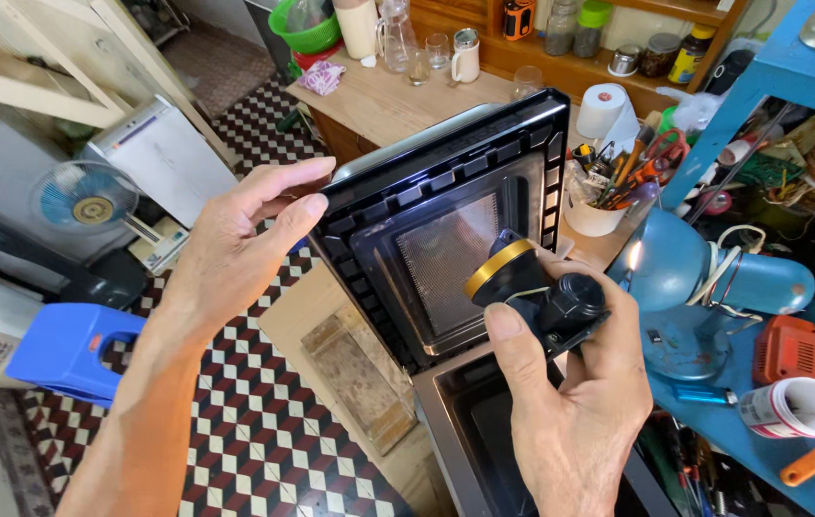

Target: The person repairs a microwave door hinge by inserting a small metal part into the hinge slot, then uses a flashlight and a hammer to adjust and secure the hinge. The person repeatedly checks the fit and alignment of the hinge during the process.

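Observation:
My left hand point(245, 239) grips the left edge of an open black microwave door point(446, 220), which has a mesh window in its middle. In front of that window my right hand point(570, 402) holds a small black part with a gold ring point(532, 287), pinched between thumb and fingers. Below my right hand lies the dark cavity of the microwave body point(484, 421).
A blue desk lamp point(704, 278) stands right of the door. A white cup of tools point(599, 206) and a paper roll point(604, 110) sit behind. An orange power tool point(800, 354) lies on the blue surface. A wooden counter with jars and glasses point(427, 57) stands at the back. Fans point(82, 196) stand on the checkered floor at left.

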